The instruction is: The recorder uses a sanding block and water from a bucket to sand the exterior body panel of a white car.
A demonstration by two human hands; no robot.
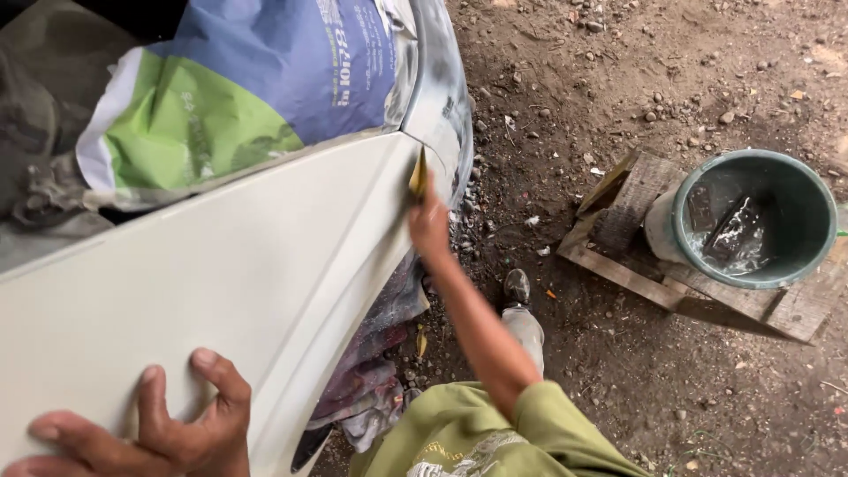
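Observation:
A large cream-white car body panel (pixel 221 274) fills the left half of the view. My left hand (pixel 155 433) lies flat on its lower part, fingers spread, holding nothing. My right hand (pixel 428 221) reaches forward to the panel's far edge and pinches a small yellow piece of sandpaper (pixel 419 177) against the seam there. My arm comes out of a green sleeve (pixel 495 433).
Blue, green and white masking paper (pixel 256 79) covers the window area above the panel. A green bucket (pixel 799 199) of water stands on a wooden stand (pixel 636 256) at the right. Bare dirt with stones lies around; my shoe (pixel 517 287) rests on it. Rags (pixel 367 389) hang under the panel.

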